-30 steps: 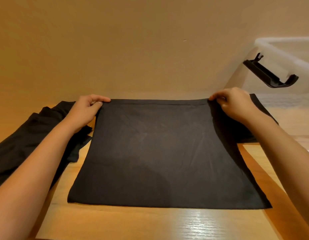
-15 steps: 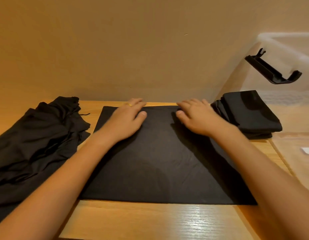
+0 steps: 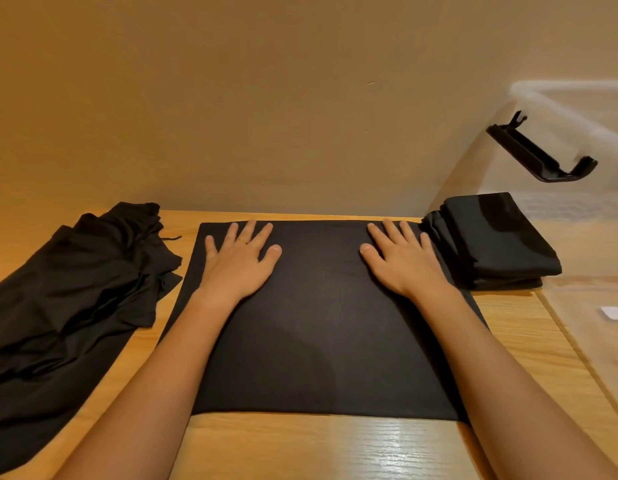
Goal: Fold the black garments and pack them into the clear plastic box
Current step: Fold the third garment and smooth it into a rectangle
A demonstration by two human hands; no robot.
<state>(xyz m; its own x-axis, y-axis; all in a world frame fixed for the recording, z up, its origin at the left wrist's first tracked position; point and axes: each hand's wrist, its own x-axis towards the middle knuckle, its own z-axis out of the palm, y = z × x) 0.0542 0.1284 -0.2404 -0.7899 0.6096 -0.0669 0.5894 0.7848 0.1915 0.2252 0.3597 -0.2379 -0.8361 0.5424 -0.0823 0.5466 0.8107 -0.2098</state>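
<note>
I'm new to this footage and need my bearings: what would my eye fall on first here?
The left hand and right hand press flat on a smooth, square-folded black garment in the middle of the wooden table. A crumpled heap of black garments lies to its left. A neat stack of folded black garments sits at its right, by the clear plastic box; I cannot tell whether it is inside.

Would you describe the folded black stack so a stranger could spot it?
Find the clear plastic box at the table's right. By its base, beside the right hand, lies the folded stack: thick and compact, unlike the flat garment or crumpled heap.
</note>
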